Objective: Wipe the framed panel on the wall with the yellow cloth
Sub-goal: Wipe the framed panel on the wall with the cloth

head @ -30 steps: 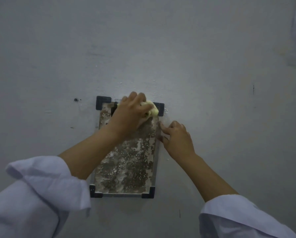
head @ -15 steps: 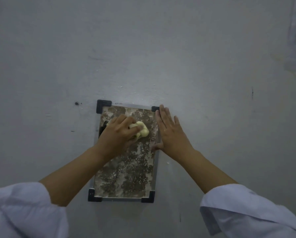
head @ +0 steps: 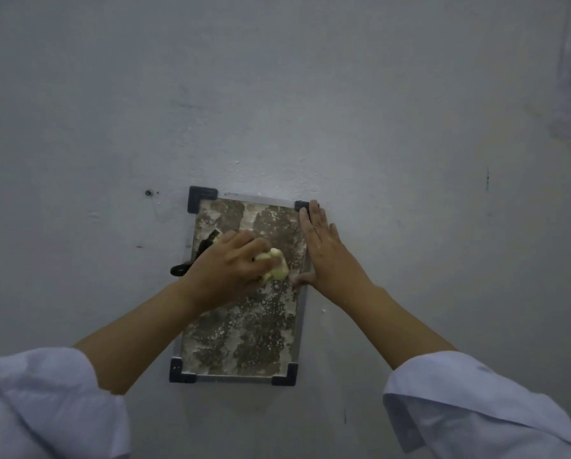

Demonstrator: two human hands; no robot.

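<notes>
The framed panel (head: 241,293) is fixed to a pale, matt painted wall (head: 310,94), and every place below is given relative to it. The yellow cloth (head: 276,268) is bunched into a soft, crumpled wad and is clutched in the curled fingers of the left hand (head: 231,263), pressed against the panel's face a little above its middle. The right hand (head: 327,250) is laid flat along the panel's right edge, fingers straight and together, thumb spread onto the face, fingertips beside the upper right corner cap; nothing is gripped by it, and the frame is judged to be steadied.

The wiping is judged to be under way and far from finished: the whole visible face is seen mottled brown and grey with pale, flaky specks, in the upper band as much as in the lower half, so no cleaned area can be told apart. The lower half in particular appears left to be covered.

A thin light metal rim with dark, ribbed plastic corner pieces is seen. A dark strap-like item (head: 194,256) is seen at the panel's left edge; what it is cannot be told
</notes>
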